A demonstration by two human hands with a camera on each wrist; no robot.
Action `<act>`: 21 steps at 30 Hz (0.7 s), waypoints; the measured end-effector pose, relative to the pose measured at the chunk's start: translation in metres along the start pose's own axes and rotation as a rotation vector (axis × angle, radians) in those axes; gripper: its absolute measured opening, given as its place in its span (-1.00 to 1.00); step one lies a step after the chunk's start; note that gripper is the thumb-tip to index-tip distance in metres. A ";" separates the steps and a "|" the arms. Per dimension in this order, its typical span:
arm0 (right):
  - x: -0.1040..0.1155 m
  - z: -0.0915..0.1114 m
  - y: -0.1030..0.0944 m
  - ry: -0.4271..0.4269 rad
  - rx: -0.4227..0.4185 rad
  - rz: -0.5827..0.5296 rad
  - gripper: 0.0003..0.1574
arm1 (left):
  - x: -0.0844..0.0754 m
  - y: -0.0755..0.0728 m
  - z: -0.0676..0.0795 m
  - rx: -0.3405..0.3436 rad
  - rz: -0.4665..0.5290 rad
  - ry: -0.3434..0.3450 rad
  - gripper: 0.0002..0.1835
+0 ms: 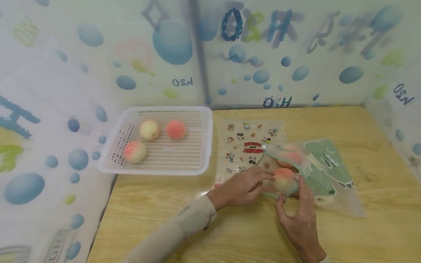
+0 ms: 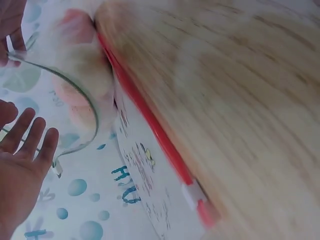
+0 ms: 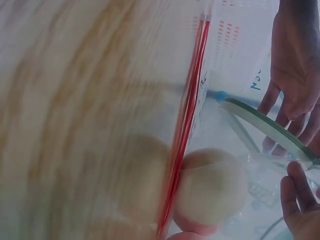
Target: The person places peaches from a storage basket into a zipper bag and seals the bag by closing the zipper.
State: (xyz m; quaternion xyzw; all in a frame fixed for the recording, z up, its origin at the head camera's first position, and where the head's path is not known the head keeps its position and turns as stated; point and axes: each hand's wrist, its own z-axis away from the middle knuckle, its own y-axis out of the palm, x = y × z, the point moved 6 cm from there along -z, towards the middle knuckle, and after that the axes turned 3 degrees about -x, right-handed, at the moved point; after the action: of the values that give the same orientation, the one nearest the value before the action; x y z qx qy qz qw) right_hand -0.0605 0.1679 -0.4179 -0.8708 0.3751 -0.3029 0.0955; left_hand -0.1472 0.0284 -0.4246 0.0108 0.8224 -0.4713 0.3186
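A clear zip bag (image 1: 329, 164) with green cartoon prints lies on the table, its green-edged mouth gaping to the left. Inside the mouth a peach (image 1: 283, 179) shows, with another peach (image 1: 291, 155) behind it. My left hand (image 1: 241, 186) reaches to the mouth from the left, its fingers extended and spread at the green edge (image 2: 82, 95). From the right, my right hand (image 1: 300, 215) pinches the bag's rim, thumb low and forefinger higher. A second clear bag (image 1: 233, 146), printed with cartoon mice and a red zip strip (image 2: 150, 120), lies flat partly beneath.
A white perforated basket (image 1: 174, 160) stands at the back left of the wooden table (image 1: 148, 219). In it sit a pale peach (image 1: 150, 129), a pinker peach (image 1: 175, 129) and a two-toned peach (image 1: 135, 152). Printed wall sheeting (image 1: 210, 73) borders the table's back and sides.
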 end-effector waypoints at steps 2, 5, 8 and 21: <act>-0.001 0.001 0.000 0.004 0.007 0.004 -0.17 | 0.000 -0.002 0.001 0.002 -0.017 0.003 -0.61; -0.001 0.001 0.001 0.005 0.011 0.008 -0.16 | 0.000 -0.004 0.002 -0.001 -0.044 0.019 -0.61; -0.001 0.002 0.001 0.004 0.013 0.006 -0.16 | -0.001 -0.009 0.002 -0.023 -0.066 0.052 -0.62; -0.002 0.004 0.005 -0.004 0.016 -0.020 -0.15 | 0.004 -0.043 0.007 -0.137 -0.118 0.103 -0.59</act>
State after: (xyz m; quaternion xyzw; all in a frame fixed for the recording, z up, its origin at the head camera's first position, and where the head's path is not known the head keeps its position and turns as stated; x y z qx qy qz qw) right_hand -0.0623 0.1658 -0.4241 -0.8745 0.3637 -0.3050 0.1001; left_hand -0.1605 -0.0022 -0.3968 -0.0350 0.8672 -0.4308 0.2475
